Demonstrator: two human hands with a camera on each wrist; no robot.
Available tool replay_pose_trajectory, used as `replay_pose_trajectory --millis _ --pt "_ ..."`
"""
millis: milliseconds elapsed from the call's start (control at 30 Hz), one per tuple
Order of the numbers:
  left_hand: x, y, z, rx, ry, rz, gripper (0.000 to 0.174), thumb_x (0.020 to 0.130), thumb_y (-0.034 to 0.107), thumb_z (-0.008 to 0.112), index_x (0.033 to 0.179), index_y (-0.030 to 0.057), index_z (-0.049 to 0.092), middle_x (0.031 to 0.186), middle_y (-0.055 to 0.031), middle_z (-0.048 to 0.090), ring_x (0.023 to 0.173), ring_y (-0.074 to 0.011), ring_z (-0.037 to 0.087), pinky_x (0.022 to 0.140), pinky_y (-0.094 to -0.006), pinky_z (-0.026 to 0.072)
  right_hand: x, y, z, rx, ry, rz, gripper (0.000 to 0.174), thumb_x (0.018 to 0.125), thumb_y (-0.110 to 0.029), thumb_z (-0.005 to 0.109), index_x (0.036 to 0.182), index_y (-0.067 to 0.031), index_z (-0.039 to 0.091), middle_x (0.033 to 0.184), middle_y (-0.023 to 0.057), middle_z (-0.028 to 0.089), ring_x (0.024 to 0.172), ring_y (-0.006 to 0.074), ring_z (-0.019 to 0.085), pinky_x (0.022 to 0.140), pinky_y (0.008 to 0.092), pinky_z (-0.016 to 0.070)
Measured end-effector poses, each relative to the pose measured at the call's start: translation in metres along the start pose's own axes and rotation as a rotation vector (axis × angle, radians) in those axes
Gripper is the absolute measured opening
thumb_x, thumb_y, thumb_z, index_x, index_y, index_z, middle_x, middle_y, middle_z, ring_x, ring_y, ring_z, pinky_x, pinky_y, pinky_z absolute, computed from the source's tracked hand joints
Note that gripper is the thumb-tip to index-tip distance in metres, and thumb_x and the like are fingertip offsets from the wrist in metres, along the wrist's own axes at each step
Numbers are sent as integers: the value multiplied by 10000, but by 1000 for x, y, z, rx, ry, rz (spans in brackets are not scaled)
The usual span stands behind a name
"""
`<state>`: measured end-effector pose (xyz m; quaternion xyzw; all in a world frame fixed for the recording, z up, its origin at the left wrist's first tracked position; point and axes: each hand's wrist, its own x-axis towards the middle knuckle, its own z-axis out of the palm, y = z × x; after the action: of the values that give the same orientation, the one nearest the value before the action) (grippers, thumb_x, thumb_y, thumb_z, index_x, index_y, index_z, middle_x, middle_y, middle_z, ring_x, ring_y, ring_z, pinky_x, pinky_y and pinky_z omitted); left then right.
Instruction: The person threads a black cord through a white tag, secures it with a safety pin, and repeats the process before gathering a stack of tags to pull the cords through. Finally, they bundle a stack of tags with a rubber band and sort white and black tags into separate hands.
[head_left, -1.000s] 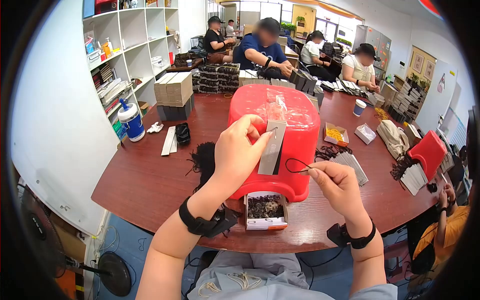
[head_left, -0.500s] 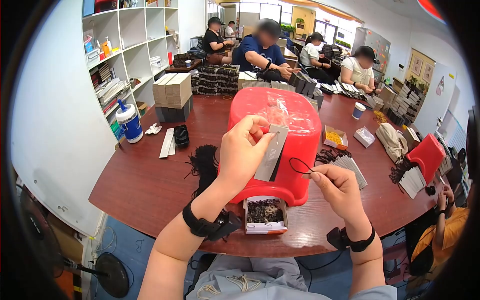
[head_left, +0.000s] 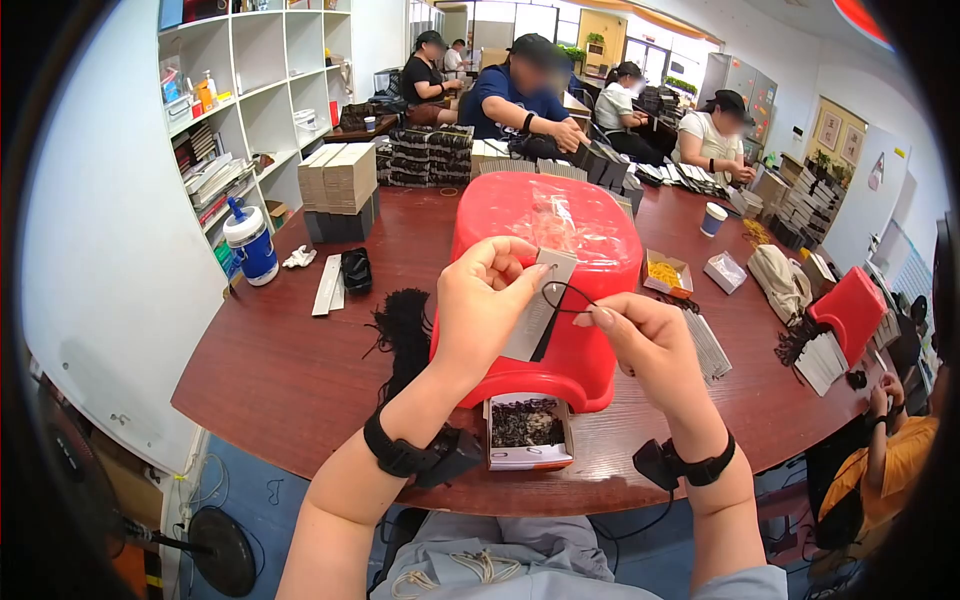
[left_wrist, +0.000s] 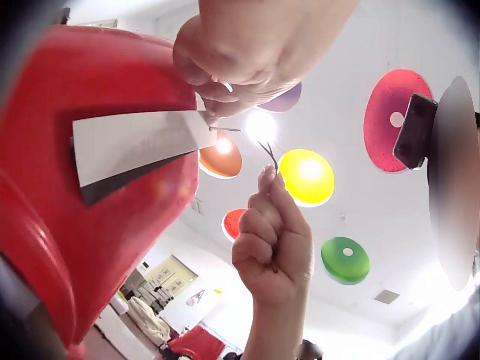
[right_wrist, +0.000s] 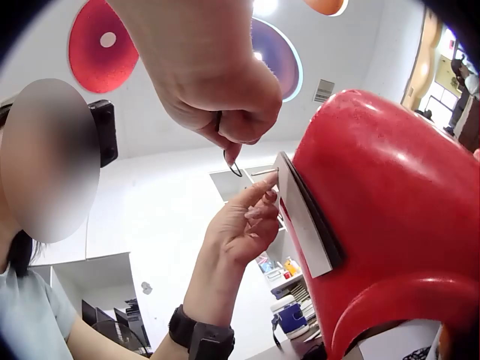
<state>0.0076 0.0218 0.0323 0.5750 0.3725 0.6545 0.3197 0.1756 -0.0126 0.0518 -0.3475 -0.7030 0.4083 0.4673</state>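
Note:
My left hand [head_left: 488, 305] pinches the top corner of a pale grey hang tag [head_left: 528, 335], with a dark card behind it, against a red upturned plastic stool [head_left: 470, 345]. A thin metal pin [left_wrist: 225, 129] sticks out at the tag's top end, beside the left fingertips. My right hand [head_left: 650, 345] pinches a thin black cord loop [head_left: 568, 285] between thumb and forefinger. In the head view the loop overlaps the tag's upper end near its hole. From the right wrist view, the loop hangs just short of the pin.
Below the stool's arched edge sits a small box [head_left: 530, 462] of dark bits. Black cords [head_left: 402, 325] lie left of the stool; a box of yellow pieces [head_left: 668, 272] and stacked tags [head_left: 708, 345] lie right. Grey card stacks [head_left: 337, 180] stand behind. Several people work around the table.
My right hand has moved left and slightly up, bringing the cord loop from beside the tag to its top end. The left hand keeps its pinch on the tag.

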Motion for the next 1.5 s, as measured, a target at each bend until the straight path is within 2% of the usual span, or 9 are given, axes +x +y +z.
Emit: replay_pose_trajectory --millis 167,400,467,600,667,1067,1267,1333,1500 --pt "-2 2 -3 61 0 20 165 738 -2 623 891 8 562 653 27 532 542 12 449 487 -128 346 16 27 -5 -24 39 166 222 866 -179 500 865 14 611 766 -11 599 727 22 482 661 176 393" --pt "-3 -5 -2 44 -13 97 201 738 -14 618 926 14 555 643 45 484 532 21 429 475 -120 323 14 45 -9 -20 12 69 197 856 -152 517 885 18 612 800 1 616 756 39 514 707 196 419" --pt "-3 -6 -1 47 -21 110 236 722 -8 629 944 27 558 663 15 486 509 5 432 453 -145 357 14 46 -9 -25 9 62 198 855 -150 517 891 19 612 804 3 618 756 42 516 707 198 420" --pt "-4 -4 -2 84 -16 107 195 745 -14 613 930 8 554 646 41 499 543 19 439 477 -118 327 14 47 -9 -13 3 61 197 854 -150 519 895 17 614 811 7 620 761 43 519 711 200 421" --pt "-4 -3 -1 -18 -31 54 184 748 -10 612 923 -2 558 651 39 510 552 17 445 481 -118 332 13 46 -9 -10 2 56 196 853 -150 520 897 16 615 814 9 621 764 44 521 714 201 421" --pt "-7 -4 -2 -76 -7 -54 186 744 6 625 921 -15 569 693 19 551 602 -2 485 557 -134 390 13 47 -9 0 -8 43 196 853 -150 522 894 17 616 797 0 614 746 37 509 694 194 421" --pt "-11 -6 -2 -50 16 -53 174 750 -3 616 914 -18 561 710 3 560 634 -17 505 574 -140 400 13 52 -9 28 -1 34 198 853 -155 524 885 17 616 781 -5 611 725 33 501 671 192 421" --pt "-11 -8 -1 -70 16 -58 166 755 -8 608 913 -22 558 719 -5 565 640 -22 513 578 -145 408 14 57 -9 -72 15 -70 200 851 -161 525 881 14 615 777 4 615 732 38 509 680 198 424" --pt "-13 -8 2 -73 35 -45 145 768 -21 587 909 -34 552 743 -27 583 662 -38 536 598 -162 434 13 57 -8 -54 1 -72 190 855 -146 512 872 15 612 791 9 615 741 41 509 688 196 416"
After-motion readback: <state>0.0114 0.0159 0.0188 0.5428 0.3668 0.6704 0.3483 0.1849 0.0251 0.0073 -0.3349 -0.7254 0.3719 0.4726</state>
